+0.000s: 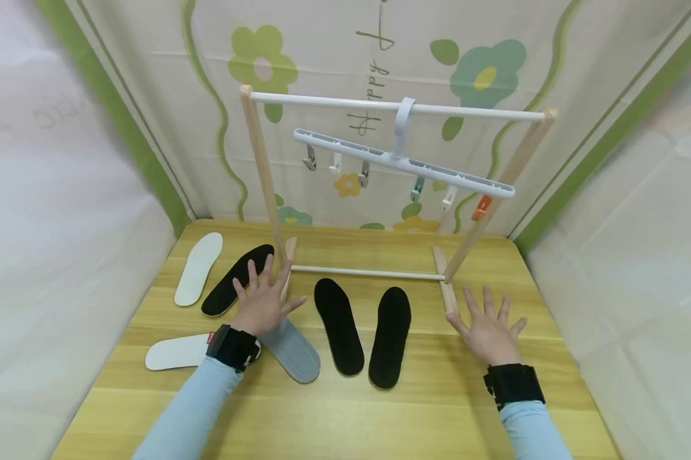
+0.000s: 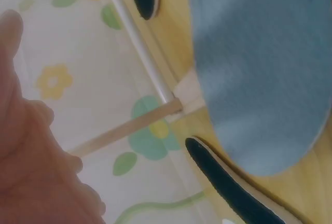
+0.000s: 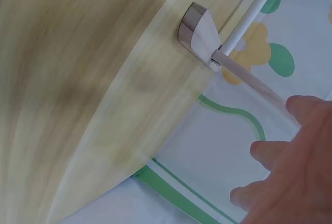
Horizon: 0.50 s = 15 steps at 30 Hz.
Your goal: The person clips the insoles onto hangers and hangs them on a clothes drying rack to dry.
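Observation:
My left hand hovers with fingers spread over the upper end of a grey-blue insole lying on the wooden table; the left wrist view shows that insole close below. Beside it lie a black insole, two white insoles, and two more black insoles. My right hand is spread flat, holding nothing, just right of the rack's right foot.
A small wooden drying rack stands at the back, with a white bar and a white clip hanger carrying several pegs. A flower-patterned cloth backdrop and white side walls close in the table.

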### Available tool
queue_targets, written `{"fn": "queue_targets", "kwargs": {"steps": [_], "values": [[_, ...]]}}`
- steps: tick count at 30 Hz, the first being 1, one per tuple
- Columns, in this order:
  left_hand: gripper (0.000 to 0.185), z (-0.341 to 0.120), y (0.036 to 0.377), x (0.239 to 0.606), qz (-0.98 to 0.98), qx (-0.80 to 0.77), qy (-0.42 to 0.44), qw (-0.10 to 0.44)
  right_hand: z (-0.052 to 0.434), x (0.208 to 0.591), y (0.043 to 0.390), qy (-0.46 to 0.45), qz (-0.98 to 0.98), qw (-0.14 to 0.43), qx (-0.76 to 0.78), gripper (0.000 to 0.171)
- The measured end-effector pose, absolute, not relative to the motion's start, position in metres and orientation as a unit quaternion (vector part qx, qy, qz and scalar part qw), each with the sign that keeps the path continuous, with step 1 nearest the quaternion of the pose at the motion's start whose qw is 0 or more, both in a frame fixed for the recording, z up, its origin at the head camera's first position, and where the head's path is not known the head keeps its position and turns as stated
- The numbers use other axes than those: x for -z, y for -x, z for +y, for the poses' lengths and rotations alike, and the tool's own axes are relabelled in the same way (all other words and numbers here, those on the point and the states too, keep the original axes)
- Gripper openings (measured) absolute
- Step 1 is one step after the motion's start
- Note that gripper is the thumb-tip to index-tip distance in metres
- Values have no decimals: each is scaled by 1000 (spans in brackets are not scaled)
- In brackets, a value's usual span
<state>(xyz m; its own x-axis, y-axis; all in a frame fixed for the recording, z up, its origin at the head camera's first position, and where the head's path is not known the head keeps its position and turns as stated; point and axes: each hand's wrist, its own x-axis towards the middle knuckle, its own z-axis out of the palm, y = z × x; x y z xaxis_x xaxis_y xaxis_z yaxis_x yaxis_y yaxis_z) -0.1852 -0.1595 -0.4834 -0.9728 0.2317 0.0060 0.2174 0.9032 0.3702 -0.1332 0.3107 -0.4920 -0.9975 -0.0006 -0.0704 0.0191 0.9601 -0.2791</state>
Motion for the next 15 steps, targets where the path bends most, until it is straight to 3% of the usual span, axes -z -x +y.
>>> {"fn": "queue_targets", "kwargs": {"steps": [15], "values": [[88,-136,183,483,964,-219,-152,28,314,496,115,-13,984,12,179,75]]}}
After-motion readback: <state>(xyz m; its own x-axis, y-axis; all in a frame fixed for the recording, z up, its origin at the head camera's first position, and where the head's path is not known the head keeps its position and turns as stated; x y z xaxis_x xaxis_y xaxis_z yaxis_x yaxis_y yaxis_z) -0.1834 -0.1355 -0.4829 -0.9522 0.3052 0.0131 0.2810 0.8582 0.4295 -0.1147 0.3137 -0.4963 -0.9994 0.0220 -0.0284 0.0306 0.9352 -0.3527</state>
